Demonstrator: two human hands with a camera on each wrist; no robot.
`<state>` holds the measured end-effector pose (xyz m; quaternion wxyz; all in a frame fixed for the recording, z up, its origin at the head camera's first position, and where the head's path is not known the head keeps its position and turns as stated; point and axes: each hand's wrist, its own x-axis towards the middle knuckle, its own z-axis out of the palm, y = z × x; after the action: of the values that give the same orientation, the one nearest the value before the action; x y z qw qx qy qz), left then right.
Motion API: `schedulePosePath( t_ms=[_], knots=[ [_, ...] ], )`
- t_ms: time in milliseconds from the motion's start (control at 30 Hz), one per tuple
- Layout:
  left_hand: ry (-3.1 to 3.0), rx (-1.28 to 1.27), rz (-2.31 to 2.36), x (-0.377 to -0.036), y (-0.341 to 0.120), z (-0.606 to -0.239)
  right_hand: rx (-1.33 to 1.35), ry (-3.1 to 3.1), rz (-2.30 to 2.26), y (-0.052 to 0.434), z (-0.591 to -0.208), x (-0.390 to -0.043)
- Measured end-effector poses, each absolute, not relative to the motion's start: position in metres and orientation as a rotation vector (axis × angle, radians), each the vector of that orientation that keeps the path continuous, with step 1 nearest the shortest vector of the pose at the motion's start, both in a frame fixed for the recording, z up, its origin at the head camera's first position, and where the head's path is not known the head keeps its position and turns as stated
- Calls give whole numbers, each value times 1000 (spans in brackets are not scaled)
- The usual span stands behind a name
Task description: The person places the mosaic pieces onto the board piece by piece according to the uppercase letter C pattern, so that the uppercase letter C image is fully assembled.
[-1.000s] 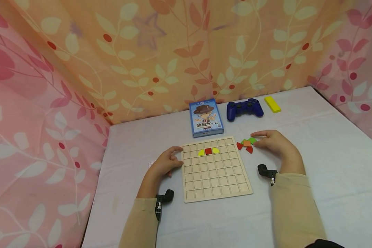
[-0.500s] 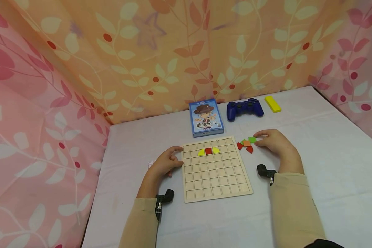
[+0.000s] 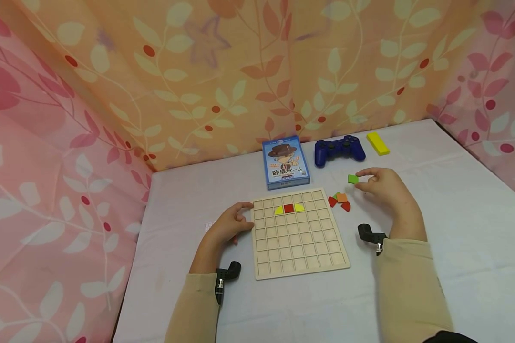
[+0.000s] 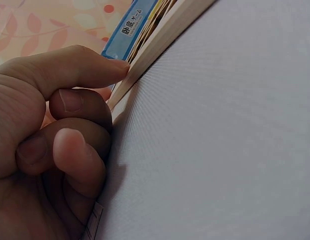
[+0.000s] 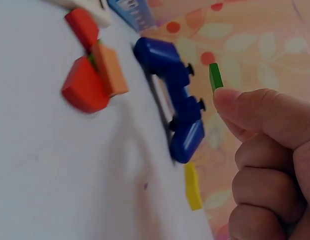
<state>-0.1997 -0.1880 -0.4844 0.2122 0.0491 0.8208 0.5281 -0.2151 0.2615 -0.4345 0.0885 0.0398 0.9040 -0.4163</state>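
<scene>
Right hand (image 3: 386,188) now lifting green tile (image 3: 353,178) off pile, pinching edges; light, stiff, small, likely slippery; left hand (image 3: 229,224) fingers curling against board (image 3: 298,233) edge

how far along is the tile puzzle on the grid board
Early. Three tiles sit in the wooden grid board: a red square between two yellow pieces. The right hand pinches a green tile, lifted off the table. Loose red and orange tiles wait; most cells are unfilled. The left hand steadies the board.
</scene>
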Motion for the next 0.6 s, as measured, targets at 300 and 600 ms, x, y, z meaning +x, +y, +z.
schedulePosePath(
  t_ms=[300, 600],
  knots=[
    [2274, 131, 1457, -201, -189, -484, 51, 2702, -1314, 248, -405, -208],
    [2285, 139, 1450, -200, -188, -483, -95, 2707, -1358, 222, -377, -198]
  ],
)
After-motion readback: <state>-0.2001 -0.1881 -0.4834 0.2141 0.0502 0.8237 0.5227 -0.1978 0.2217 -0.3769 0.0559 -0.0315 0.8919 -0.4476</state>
